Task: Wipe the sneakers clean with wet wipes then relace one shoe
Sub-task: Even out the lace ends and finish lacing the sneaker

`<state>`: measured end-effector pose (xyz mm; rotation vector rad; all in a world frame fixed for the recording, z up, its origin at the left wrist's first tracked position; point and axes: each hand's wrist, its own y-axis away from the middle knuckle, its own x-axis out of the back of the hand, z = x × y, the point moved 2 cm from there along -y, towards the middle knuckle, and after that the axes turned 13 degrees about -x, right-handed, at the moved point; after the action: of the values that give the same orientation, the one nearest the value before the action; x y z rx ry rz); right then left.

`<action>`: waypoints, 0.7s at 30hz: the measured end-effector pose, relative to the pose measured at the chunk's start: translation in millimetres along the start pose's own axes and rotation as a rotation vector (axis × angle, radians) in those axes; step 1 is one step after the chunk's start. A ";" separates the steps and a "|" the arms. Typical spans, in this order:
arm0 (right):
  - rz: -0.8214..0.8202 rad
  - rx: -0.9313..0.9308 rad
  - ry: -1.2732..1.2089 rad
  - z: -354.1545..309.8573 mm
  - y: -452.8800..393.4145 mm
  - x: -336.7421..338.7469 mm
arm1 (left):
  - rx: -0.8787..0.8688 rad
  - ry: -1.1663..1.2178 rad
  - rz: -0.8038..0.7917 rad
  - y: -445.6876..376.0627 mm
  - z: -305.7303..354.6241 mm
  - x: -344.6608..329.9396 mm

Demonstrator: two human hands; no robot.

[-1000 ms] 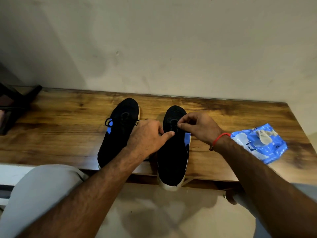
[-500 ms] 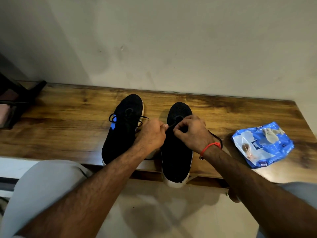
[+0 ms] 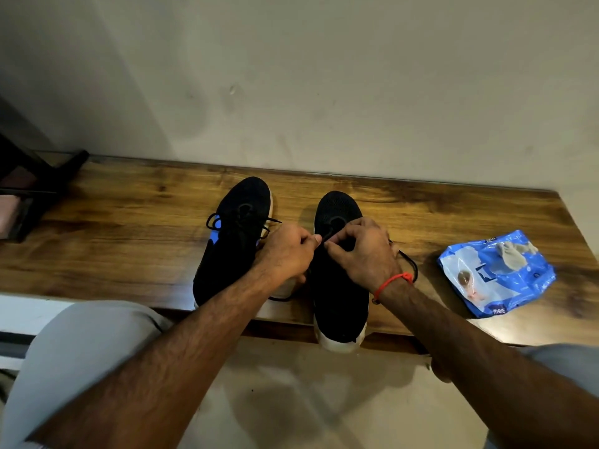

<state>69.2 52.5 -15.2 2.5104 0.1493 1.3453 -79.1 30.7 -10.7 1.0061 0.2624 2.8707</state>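
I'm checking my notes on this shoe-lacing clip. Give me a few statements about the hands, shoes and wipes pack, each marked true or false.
1. Both hands work at the right sneaker. True.
2. The left hand and the right hand each pinch the black lace. True.
3. The wet wipes pack lies between the two sneakers. False: it lies right of both, on the wooden bench.
4. The left sneaker has no lace. False: its lace shows.
5. The right sneaker's heel overhangs the bench edge. True.
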 end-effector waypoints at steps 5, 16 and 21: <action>0.056 -0.011 -0.037 0.3 2.9 -2.1 | -0.002 0.025 -0.004 0.6 0.7 0.5; -0.013 -0.011 0.017 2.7 1.4 -4.7 | -0.016 0.008 0.006 3.9 3.1 1.2; -0.034 -0.016 -0.072 5.4 -1.4 -3.9 | -0.015 0.069 -0.008 3.0 2.2 2.2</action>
<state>71.5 51.8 -21.6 2.5276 0.1644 1.2361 -79.5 28.3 -7.1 0.9022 0.2487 2.8999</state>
